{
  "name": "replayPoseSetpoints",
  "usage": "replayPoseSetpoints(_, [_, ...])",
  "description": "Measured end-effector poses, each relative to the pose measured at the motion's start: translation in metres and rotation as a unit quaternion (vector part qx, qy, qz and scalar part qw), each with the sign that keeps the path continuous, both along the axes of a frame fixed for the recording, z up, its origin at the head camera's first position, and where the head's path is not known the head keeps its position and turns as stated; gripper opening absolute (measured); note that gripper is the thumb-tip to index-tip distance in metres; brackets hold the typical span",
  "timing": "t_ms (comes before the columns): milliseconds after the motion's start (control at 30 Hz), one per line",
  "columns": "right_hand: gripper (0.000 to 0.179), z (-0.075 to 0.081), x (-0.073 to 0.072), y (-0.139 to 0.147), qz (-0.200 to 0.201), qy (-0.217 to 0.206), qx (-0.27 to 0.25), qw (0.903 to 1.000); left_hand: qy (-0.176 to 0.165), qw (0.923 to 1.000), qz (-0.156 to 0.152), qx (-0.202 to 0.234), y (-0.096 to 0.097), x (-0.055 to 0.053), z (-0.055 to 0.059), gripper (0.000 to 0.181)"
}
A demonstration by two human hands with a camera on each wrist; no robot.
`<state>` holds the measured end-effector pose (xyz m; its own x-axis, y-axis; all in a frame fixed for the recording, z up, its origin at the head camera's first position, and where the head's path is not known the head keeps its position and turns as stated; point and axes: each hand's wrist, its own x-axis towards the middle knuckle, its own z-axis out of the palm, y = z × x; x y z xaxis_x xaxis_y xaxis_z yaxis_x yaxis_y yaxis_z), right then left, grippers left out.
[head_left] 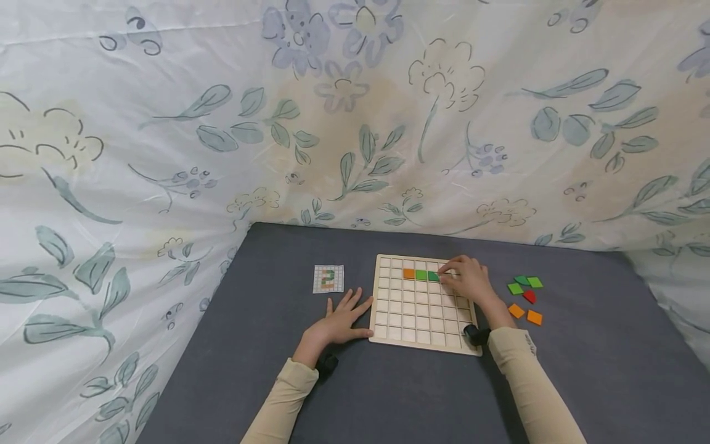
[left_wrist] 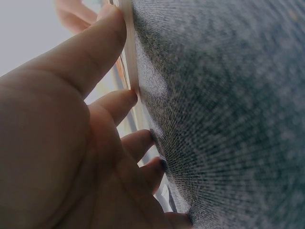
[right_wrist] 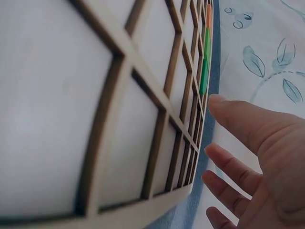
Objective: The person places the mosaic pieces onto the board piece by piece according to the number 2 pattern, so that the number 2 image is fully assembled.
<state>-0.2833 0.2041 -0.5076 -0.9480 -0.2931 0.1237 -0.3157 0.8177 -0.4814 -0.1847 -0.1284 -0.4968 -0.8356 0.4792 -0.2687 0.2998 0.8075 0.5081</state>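
Note:
A pale wooden grid board [head_left: 407,320] lies on the table. In its upper part an orange square tile [head_left: 408,274], a light green tile [head_left: 421,275] and a dark green tile [head_left: 433,276] sit side by side in one row. My left hand [head_left: 337,320] rests with fingers spread, thumb and a fingertip touching the board's left edge. Over the upper right of the board is my right hand [head_left: 468,280], its fingertips close to the dark green tile. In the right wrist view no tile shows between the loosely extended fingers; the index finger is mostly hidden behind the thumb.
A small card [head_left: 328,279] with a coloured grid pattern lies left of the board. To the right are loose tiles: green ones [head_left: 515,288], a red one [head_left: 529,296] and orange ones [head_left: 535,317]. Floral cloth [head_left: 344,154] hangs behind the dark grey table [head_left: 249,320].

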Motion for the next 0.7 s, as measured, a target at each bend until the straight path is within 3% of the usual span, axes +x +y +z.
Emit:
replayPoseSetpoints(433, [0.02, 0.01, 0.009, 0.014, -0.01, 0.016, -0.003, 0.9998, 0.004, 1.0, -0.001, 0.006, 0.001, 0.001, 0.002, 0.074])
replayPoseSetpoints(700, [0.024, 0.015, 0.014, 0.027, -0.026, -0.001, 0.007, 0.9996, 0.004, 1.0, -0.002, 0.008, 0.0, 0.001, 0.001, 0.074])
